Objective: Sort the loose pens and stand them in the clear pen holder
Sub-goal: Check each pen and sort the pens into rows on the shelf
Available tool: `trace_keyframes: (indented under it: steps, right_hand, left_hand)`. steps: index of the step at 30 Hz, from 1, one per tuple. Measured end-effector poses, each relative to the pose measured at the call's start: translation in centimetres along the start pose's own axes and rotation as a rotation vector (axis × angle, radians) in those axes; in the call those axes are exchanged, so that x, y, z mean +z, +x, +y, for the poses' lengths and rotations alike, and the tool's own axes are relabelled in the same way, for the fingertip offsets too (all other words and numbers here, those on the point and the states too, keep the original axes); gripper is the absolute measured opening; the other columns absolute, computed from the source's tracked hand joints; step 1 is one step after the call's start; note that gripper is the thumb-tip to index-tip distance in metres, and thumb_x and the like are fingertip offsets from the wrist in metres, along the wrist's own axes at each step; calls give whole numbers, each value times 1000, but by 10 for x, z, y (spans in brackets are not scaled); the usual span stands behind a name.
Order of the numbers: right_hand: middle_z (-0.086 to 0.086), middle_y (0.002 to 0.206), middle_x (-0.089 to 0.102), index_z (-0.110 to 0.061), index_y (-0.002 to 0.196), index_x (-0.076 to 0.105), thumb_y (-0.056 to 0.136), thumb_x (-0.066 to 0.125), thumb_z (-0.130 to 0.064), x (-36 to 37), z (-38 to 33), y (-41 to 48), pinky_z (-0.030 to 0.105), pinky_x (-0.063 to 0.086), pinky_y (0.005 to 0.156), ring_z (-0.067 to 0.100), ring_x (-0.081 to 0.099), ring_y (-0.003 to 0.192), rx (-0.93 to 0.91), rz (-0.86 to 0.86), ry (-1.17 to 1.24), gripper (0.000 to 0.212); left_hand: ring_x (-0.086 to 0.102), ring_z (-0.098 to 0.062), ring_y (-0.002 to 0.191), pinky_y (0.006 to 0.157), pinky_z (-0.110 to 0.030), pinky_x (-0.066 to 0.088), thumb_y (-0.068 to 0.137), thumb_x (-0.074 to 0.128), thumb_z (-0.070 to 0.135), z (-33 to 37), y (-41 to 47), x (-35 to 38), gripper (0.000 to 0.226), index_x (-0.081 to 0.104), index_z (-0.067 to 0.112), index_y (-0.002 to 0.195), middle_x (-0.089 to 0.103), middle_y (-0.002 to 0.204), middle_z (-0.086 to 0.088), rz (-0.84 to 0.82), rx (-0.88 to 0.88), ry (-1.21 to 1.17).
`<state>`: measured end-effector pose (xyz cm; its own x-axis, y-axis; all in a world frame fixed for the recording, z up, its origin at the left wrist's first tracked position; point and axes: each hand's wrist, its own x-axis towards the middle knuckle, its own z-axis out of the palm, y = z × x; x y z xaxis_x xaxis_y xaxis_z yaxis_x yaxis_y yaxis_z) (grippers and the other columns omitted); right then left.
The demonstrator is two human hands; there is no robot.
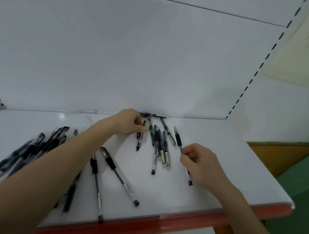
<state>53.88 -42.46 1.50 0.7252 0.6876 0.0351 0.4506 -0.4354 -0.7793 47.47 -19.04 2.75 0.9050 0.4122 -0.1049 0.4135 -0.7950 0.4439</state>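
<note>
Lying at 6 o'clock on the shelf (219,176), two pens (118,176) were unsorted, a pile (29,148) at 9. At 3 the right hand (201,162) pinched one pen (179,142) in curled fingers (185,158). At 12 the left hand (127,121) gripped another pen (139,143) beside a cluster (161,146). No holder showed plainly, so nearly all the work seemingly remained.

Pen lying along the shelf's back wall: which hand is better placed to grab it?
Left, likely. The left hand, gripping one pen, sits right beside the back pen; the right hand is nearer the front, pinching another pen.

White shelf (228,178), red front edge; black pens (119,176) lie loose, piled left, clustered mid-back.
</note>
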Motion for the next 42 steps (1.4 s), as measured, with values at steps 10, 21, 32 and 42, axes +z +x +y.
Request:
trace_keyframes:
  steps: [10, 21, 32, 42]
  right_hand:
    - [2, 67, 59, -17, 83, 58, 86, 55, -9, 18, -14, 11, 12, 40, 48, 7, 47, 51, -65, -54, -13, 9]
    - [1, 69, 62, -20, 82, 58, 86, 56, -9, 22, -28, 7, 7, 41, 49, 7, 54, 55, -63, -60, 30, 11]
    - [-2, 43, 36, -24, 72, 60, 85, 60, -10, 26, -72, -33, 21, 35, 48, 27, 40, 48, -386, -55, 206, 19]
    - [9, 47, 40, -27, 74, 63, 86, 60, -15, 32, -88, -42, 34, 44, 52, 20, 40, 47, -365, -99, 243, 17]
  left_hand:
    - [50, -12, 75, 58, -13, 37, 81, 68, 27, -12, -32, -1, 24, 64, 7, 94, 54, 77, 6, -35, 29, -41]
    - [55, -11, 75, 64, -17, 43, 80, 69, 23, -10, -57, -5, 19, 68, 7, 90, 59, 78, 4, 122, 28, -123]
    - [55, -8, 51, 52, -15, 49, 88, 58, 17, 12, -103, -25, 8, 61, 11, 84, 60, 53, 4, 464, -61, -1428]
    - [59, -10, 55, 57, -21, 52, 80, 65, 13, 24, -126, -22, 4, 64, 9, 79, 64, 60, 0, 585, 49, -1339]
